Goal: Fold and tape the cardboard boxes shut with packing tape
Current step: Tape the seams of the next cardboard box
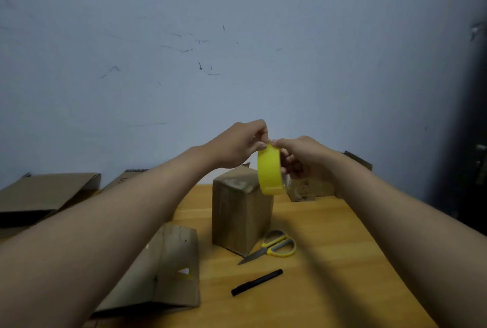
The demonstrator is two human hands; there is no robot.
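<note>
Where fingertips meet, tape roll [270,169] below

Hidden, cropped and unclear items

Roll of yellow tape [270,169]: top edge covered by fingertips of both hands; loose end not discernible. Far-right box [308,189]: mostly behind right hand [303,156]; printed marks unreadable. Flattened box [168,275]: left part under left forearm. Left cardboard [44,193]: cut by frame edge. Tabletop [316,288]: cropped at bottom.
</note>
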